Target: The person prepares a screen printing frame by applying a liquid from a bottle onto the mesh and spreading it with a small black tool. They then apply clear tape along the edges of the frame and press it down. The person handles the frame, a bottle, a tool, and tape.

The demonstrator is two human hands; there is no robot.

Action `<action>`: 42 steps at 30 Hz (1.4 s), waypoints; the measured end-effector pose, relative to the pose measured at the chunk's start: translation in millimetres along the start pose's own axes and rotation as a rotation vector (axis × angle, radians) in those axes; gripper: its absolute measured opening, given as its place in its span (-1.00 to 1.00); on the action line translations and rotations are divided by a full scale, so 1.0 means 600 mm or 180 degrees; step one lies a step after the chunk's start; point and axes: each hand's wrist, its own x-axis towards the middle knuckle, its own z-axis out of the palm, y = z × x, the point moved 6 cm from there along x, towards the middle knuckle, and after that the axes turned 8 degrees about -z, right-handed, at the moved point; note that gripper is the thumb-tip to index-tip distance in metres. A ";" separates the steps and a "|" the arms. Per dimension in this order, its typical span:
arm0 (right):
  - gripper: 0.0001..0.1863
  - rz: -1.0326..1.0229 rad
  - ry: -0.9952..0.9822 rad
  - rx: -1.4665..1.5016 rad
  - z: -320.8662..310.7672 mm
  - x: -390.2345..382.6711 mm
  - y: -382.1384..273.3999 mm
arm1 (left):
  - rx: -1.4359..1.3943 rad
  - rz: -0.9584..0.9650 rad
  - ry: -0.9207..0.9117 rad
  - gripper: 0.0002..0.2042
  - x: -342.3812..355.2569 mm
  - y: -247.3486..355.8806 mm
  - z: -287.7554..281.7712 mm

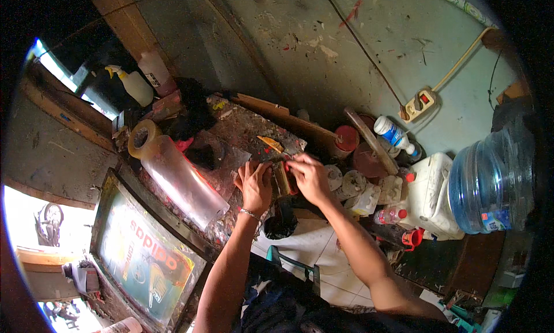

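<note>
A small yellowish-brown object point(281, 181), its kind unclear, is seen between the left hand point(255, 186) and the right hand point(310, 176), at the near side of the stained desk point(245, 124). The fingers of both hands are bent, but whether either grip is closed on anything cannot be told. A clear film roll point(182, 180) is laid to the left, near a tape roll point(143, 138).

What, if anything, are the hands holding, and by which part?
The left hand and right hand flank a small brownish object; whether either holds it, and where, cannot be told.
</note>
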 end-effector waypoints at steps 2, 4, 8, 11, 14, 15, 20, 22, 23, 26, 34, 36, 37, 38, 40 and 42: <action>-0.82 -0.0056 0.0003 -0.0082 0.007 0.024 0.009 | 0.0034 -0.0082 0.0027 -0.74 0.000 -0.001 0.000; -0.82 -0.0179 -0.0016 -0.0238 0.006 0.032 0.004 | 0.0091 -0.0064 0.0131 -0.76 -0.002 0.002 -0.001; -0.81 -0.0223 -0.0375 -0.0390 -0.006 -0.017 -0.024 | 0.0194 -0.0102 0.0163 -0.74 -0.006 0.002 0.001; -0.80 -0.0413 -0.0397 -0.0328 -0.025 -0.063 -0.044 | 0.0121 -0.0253 0.0027 -0.70 -0.003 -0.007 0.009; -0.80 -0.0293 -0.0545 -0.0228 -0.027 -0.078 -0.043 | 0.0193 -0.0119 0.0202 -0.72 -0.001 -0.007 0.005; -0.80 -0.0259 -0.0574 -0.0185 -0.025 -0.070 -0.040 | 0.0282 -0.0206 0.0104 -0.73 0.000 -0.012 0.008; -0.78 -0.0409 -0.0164 -0.0269 -0.015 0.009 -0.042 | 0.0094 -0.0202 -0.0039 -0.76 0.001 -0.014 0.011; -0.80 -0.0437 -0.0178 -0.0291 -0.016 0.012 -0.053 | 0.0040 -0.0129 0.0056 -0.77 0.002 -0.009 0.008; -0.80 -0.0349 -0.0219 -0.0271 -0.018 0.006 -0.054 | 0.0083 -0.0182 0.0011 -0.77 0.002 -0.010 0.009; -0.78 -0.0036 -0.0628 -0.0437 -0.016 -0.044 -0.056 | 0.0107 -0.0138 0.0057 -0.77 0.003 -0.008 0.007; -0.80 -0.0089 -0.0005 -0.0366 0.018 0.027 0.012 | -0.0002 -0.0140 0.0105 -0.80 0.003 -0.006 0.004; -0.80 0.0166 0.0050 -0.0358 0.013 0.041 0.022 | 0.0253 -0.0232 0.0080 -0.80 0.004 -0.006 0.006; -0.82 0.0309 0.0451 0.0002 -0.004 0.035 0.021 | 0.0259 -0.0126 0.0272 -0.79 0.006 -0.002 -0.001; -0.82 0.0338 0.0766 0.0031 -0.024 0.035 0.022 | 0.0291 -0.0154 0.0311 -0.79 0.007 -0.002 -0.004; -0.82 0.0297 0.1224 0.0142 -0.062 0.024 0.020 | 0.0311 -0.0116 0.0407 -0.78 0.011 0.001 -0.011; -0.84 0.0571 0.1259 0.0589 -0.084 0.011 0.035 | 0.0398 0.0030 0.0408 -0.76 0.013 0.011 -0.016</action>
